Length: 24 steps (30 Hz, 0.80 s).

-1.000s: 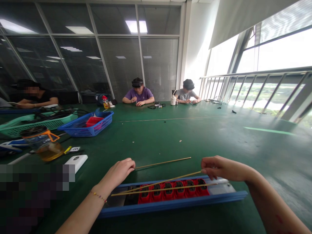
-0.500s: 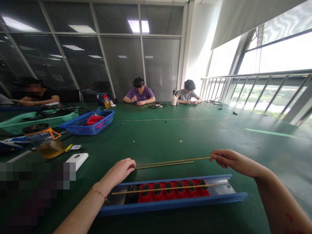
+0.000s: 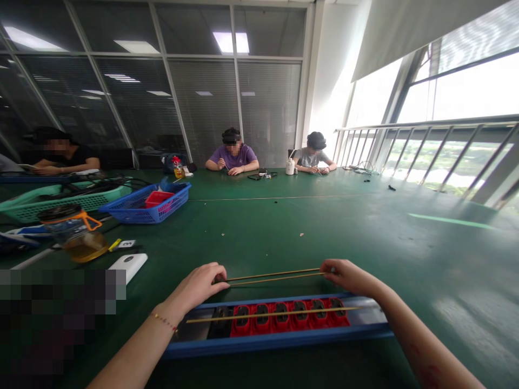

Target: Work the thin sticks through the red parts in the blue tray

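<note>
Two thin wooden sticks (image 3: 275, 279) stretch side by side between my hands, just beyond a blue-edged metal rail (image 3: 279, 341). At their left ends, my left hand (image 3: 208, 278) is closed with fingertips pinching them. My right hand (image 3: 343, 273) is closed around their right ends, the fingers curled down near the table. Within the rail sits a row of red holders (image 3: 271, 324) with dark parts in them. A third wooden stick (image 3: 259, 316) lies lengthwise across the tops of these holders. Both hands are beyond the rail's far edge, and my right forearm passes over its right end.
On the left are a blue basket (image 3: 152, 216) with a red box, a green basket (image 3: 81, 201) of cables, a lidded jar (image 3: 87, 246) of amber liquid and a white power bank (image 3: 132, 265). Several people sit along the far side of the green table (image 3: 259, 227).
My right hand has moved left and taken hold of the right ends of the two sticks. My left hand has stayed nearly in place, its thumb now further out.
</note>
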Motion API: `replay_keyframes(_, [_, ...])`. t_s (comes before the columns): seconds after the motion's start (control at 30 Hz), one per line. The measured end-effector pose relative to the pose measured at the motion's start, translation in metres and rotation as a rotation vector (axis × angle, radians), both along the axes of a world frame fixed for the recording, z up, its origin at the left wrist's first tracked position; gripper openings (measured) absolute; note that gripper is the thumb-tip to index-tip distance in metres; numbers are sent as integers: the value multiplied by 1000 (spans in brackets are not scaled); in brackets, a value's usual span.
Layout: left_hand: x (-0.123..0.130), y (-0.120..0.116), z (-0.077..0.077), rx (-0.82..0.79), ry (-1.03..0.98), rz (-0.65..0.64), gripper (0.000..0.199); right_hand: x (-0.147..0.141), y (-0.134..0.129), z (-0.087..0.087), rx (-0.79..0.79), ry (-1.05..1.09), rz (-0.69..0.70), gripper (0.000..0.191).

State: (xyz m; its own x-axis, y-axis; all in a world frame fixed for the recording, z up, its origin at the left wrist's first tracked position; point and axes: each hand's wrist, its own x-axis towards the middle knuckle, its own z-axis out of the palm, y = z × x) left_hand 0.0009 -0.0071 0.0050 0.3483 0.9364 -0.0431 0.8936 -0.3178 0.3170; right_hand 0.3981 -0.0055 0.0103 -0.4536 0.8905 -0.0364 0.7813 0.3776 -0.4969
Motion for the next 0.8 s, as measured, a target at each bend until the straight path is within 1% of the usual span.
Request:
replay_keyframes(0.13, [-1,1,-2,-1,4,16,22,-4,2,-3,76,27,-8,24])
replay_keyframes(0.2, [-1,0,-2,-11,4,23,21,-2,2,0,66,30,-26,26])
replay_keyframes(0.27, [-1,0,-3,-19,-1,21,21,2,0,6,18,18,-27,29])
replay_keyframes(0.33, [-2,1,-4,-19,-6,19,21,6,-5,17,-18,9,-5,32])
replay_keyframes(0.47, [-3,2,-8,3,2,23,18,9,-21,49,24,-13,1,37])
replay_keyframes(0.5, [-4,3,-8,14,5,21,17,8,-26,56,12,-23,6,37])
replay_keyframes(0.6, [-3,3,-9,56,17,5,16,4,-40,72,-115,-50,81,38])
replay_keyframes(0.7, [-2,1,-6,82,49,8,15,-2,-50,75,-234,-123,108,41])
replay_keyframes(0.8, [0,-2,-2,97,82,31,15,-5,-52,70,-244,-196,69,44])
